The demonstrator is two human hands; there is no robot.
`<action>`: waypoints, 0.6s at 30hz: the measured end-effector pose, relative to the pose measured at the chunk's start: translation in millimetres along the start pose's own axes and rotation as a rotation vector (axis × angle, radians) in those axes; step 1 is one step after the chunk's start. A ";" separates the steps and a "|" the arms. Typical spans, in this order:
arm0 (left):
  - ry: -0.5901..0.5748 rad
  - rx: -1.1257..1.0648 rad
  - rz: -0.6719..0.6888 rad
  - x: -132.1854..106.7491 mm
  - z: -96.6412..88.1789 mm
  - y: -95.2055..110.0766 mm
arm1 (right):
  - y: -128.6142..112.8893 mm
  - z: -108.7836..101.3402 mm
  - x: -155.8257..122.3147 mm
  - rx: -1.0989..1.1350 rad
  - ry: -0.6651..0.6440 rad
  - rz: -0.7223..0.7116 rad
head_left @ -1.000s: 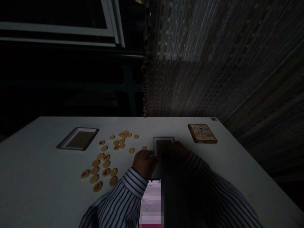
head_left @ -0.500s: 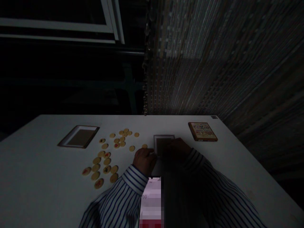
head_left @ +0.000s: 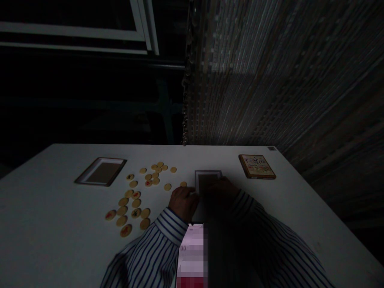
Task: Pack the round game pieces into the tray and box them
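My left hand [head_left: 183, 203] is curled at the near left corner of a shallow tray-like box [head_left: 197, 176], its fingertips closed against the edge. Over the right part of that box lies my right hand [head_left: 223, 189]. Deep shadow covers its fingers, so what they hold, if anything, cannot be made out. A round wooden Chinese chess piece [head_left: 183, 184] sits just beyond my left hand. Many more such pieces [head_left: 136, 203] are spread to the left, a few showing red or black characters, most showing blank faces. Shadow also hides much of the box's inside.
Farther left on the white table [head_left: 60, 224] rests another shallow open box [head_left: 103, 172]. A printed box lid [head_left: 257, 166] with characters lies at the right. A lit phone [head_left: 192, 248] is below my hands. A string curtain [head_left: 240, 80] hangs past the table's back edge.
The view has shifted very slightly. Both hands stay at the box, the right one nearly in the same spot, and the pieces lie as before.
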State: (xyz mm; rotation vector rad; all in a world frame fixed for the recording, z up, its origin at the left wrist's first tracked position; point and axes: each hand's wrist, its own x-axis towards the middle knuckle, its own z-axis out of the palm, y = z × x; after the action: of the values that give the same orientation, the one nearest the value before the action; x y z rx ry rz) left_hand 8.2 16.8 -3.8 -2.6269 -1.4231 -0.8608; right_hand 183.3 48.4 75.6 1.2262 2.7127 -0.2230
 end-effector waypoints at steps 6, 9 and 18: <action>0.024 -0.002 -0.033 -0.2 1.6 2.3 | 0.6 3.4 0.8 -0.003 0.007 0.042; 0.020 -0.007 -0.020 -0.1 0.9 1.8 | 3.5 6.0 2.0 0.006 0.000 0.030; -0.002 0.002 -0.001 -0.7 2.8 -2.5 | 0.9 8.6 4.5 -0.015 0.004 0.049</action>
State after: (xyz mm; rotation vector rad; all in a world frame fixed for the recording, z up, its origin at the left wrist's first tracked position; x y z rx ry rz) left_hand 7.2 18.5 -7.0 -2.6269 -1.4243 -0.8574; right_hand 181.7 50.6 66.2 1.2885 2.6790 -0.1938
